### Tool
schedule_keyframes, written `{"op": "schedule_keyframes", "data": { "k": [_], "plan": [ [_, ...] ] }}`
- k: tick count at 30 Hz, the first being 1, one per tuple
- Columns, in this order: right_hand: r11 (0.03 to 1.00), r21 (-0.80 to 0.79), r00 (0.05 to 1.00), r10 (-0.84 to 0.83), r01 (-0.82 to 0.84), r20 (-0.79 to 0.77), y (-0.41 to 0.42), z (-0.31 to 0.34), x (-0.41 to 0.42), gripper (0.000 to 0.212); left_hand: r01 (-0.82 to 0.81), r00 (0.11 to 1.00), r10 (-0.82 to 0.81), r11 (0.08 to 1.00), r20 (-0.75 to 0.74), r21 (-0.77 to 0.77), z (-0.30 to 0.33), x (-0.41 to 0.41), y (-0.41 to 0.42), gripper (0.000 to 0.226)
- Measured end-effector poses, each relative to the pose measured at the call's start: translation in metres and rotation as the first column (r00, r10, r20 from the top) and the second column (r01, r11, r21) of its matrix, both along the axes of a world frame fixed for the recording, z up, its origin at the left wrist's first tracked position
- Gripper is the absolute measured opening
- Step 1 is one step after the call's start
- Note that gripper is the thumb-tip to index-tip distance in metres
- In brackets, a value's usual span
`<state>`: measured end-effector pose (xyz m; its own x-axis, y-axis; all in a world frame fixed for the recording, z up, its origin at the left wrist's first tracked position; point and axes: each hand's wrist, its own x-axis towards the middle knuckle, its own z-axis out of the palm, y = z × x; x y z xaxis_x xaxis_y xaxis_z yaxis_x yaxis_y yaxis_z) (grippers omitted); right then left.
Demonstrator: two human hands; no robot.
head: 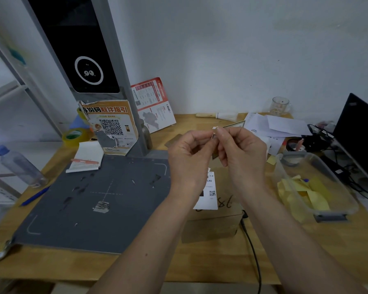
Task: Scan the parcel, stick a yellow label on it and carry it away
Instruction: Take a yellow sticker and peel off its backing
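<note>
Left hand (189, 153) and right hand (240, 147): raised together above the tabletop (136, 266), fingertips of both pinched on one small pale slip (214, 132); its colour and any print are too small to tell.

Parcel (219, 211): one brown cardboard box, lying on the tabletop directly beneath the hands, just right of the scanner mat. One white shipping label (208, 194) on its top face, showing "C40" and a small QR code; handwritten dark digits beside the label, apparently "18", partly hidden by the right forearm.

Scanner mat (89, 200): one grey pad with white corner marks and a dashed cross, scuffed, bare of parcels. Scanner column (87, 49): one grey upright with a black panel carrying a white ring and two dots. One orange poster (113, 128) taped to its foot, large Chinese characters and a QR code, edges torn.

Clear plastic tub (331, 200): one, right of the parcel, holding loose yellow labels (302, 192); count not discernible.

Further items, one each: red-and-white leaflet (153, 105) leaning on the wall; notepad (87, 155) with a red pen on it; blue pen (34, 197); clear water bottle (19, 164), blue cap; yellow tape roll (75, 135); glass mug (280, 106); black laptop (359, 134), at the right edge; black cable (253, 251).
</note>
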<state>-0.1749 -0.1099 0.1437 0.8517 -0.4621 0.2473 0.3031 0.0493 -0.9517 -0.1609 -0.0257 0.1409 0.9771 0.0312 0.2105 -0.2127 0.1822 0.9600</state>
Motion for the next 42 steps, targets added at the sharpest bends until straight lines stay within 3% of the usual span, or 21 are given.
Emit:
{"op": "schedule_keyframes", "data": {
  "k": [7,12,19,25,33,42],
  "plan": [
    [1.0,-0.028,1.0,-0.004,0.004,-0.005,-0.001,-0.001,0.001,0.016,-0.001,0.999,0.001,1.0,-0.032,0.0,0.001,0.0,0.0,0.008],
    [0.998,-0.06,0.999,-0.011,0.008,-0.048,-0.002,0.0,0.002,0.018,0.053,0.986,-0.059,0.998,-0.154,-0.042,0.003,0.002,0.003,0.016],
    [0.992,-0.114,0.994,0.049,-0.06,-0.102,-0.006,0.0,0.0,0.018,0.131,0.928,-0.193,0.969,-0.318,-0.208,0.002,0.009,0.008,0.015],
    [0.995,0.003,0.989,0.103,-0.103,-0.108,-0.005,0.001,-0.001,0.022,0.149,0.881,-0.265,0.942,-0.393,-0.302,0.001,0.008,0.008,0.01],
    [0.998,-0.052,0.988,0.039,-0.048,-0.152,-0.002,-0.002,-0.002,0.01,0.027,0.939,-0.08,0.987,-0.333,-0.159,-0.003,0.002,0.001,0.02],
    [0.998,0.046,0.988,0.05,-0.043,-0.148,-0.005,-0.001,-0.004,0.002,-0.035,0.989,0.046,0.996,-0.142,0.077,-0.004,0.001,0.0,0.014]
  ]
}}
